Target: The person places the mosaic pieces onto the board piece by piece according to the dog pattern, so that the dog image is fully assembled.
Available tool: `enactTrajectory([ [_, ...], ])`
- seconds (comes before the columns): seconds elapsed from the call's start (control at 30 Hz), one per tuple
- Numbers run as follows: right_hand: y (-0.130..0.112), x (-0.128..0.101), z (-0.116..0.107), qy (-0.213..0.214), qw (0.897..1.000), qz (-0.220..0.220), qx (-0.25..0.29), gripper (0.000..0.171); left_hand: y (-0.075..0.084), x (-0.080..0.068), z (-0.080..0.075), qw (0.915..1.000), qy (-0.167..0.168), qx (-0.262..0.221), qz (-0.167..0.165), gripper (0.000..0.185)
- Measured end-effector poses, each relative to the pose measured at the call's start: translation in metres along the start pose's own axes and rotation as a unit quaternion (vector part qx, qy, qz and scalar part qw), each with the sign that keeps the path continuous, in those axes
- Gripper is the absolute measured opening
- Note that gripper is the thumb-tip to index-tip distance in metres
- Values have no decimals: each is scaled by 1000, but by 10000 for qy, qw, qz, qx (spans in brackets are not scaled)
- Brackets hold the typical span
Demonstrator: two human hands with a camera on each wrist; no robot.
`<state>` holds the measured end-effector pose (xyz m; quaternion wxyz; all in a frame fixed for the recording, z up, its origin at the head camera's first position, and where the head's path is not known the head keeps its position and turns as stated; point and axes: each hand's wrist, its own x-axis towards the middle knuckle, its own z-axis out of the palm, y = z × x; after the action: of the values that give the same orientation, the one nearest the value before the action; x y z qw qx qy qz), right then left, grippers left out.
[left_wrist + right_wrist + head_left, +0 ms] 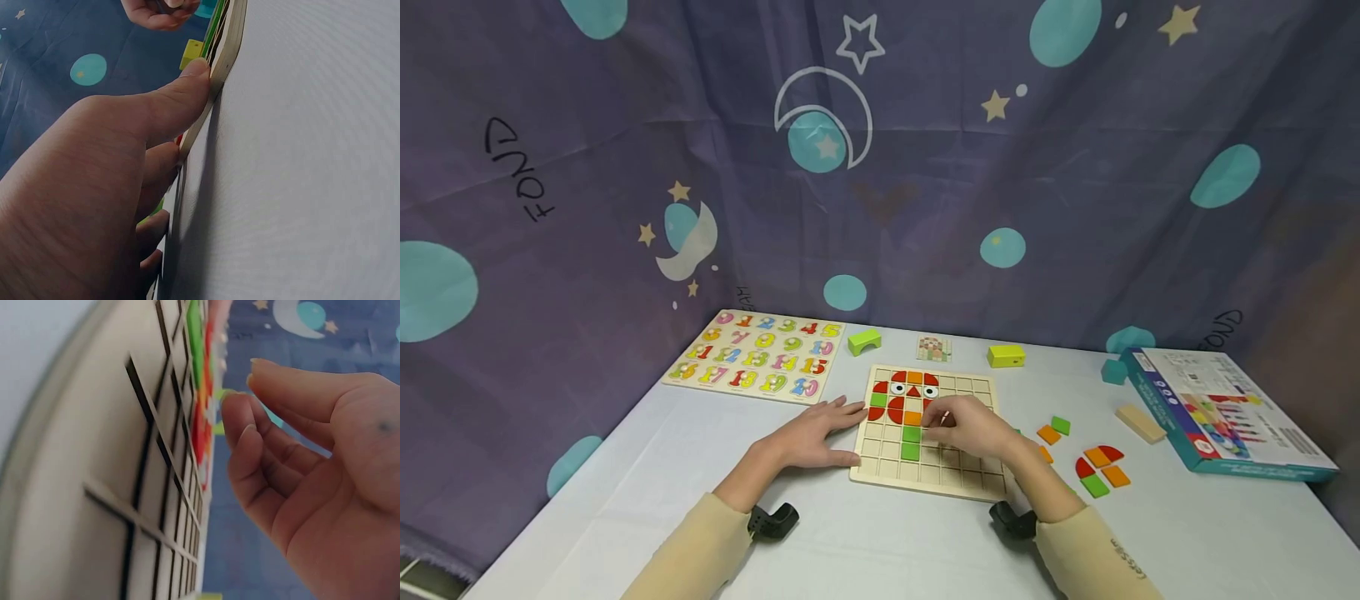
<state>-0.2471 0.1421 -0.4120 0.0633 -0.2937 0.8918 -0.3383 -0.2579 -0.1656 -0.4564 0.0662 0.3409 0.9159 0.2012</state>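
A wooden grid board lies flat on the white table. Red and orange pieces fill its upper left, with two green squares below them. My left hand rests flat on the table, its thumb pressed against the board's edge. My right hand hovers over the board's middle, just right of the green squares. Its fingers are loosely curled above the grid, and I see nothing between them and the thumb.
Loose coloured pieces lie right of the board, and an open box stands at the far right. A number puzzle lies back left. A green arch, a card and a yellow block sit behind the board.
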Motion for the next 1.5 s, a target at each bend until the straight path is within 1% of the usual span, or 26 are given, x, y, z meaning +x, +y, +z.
enactTrajectory([
  [0.27, 12, -17, -25, 232, 9994, 250, -80, 5, 0, 0, 0, 10000, -1, -30, -32, 82],
  [0.4, 20, -32, -36, 295, 9983, 498, -10, 9, 0, 0, 0, 10000, -3, -18, -58, 82],
  [0.6, 31, -57, -47, 268, 9964, 800, 80, 13, 0, 0, -1, 10000, -25, -25, -82, 82],
  [0.7, 36, -69, -49, 229, 9949, 942, 266, 15, 0, 0, -1, 10000, -29, -36, -84, 82],
  [0.83, 44, -81, -51, 115, 9946, 921, 469, 16, 1, -1, -2, 9999, -27, -47, -89, 82],
  [1.07, 52, -96, -50, -61, 9962, 756, 424, 18, 0, -1, 0, 10000, -11, -28, -42, 81],
  [1.2, 55, -100, -50, -167, 9966, 717, 377, 20, 0, -1, 0, 10000, -48, 6, -75, 82],
  [1.33, 57, -102, -49, -281, 9960, 771, 353, 22, 1, -1, -2, 10000, -24, -71, -36, 82],
  [1.5, 58, -102, -47, -466, 9958, 710, 340, 24, 1, -1, -2, 10000, -18, -51, -19, 82],
])
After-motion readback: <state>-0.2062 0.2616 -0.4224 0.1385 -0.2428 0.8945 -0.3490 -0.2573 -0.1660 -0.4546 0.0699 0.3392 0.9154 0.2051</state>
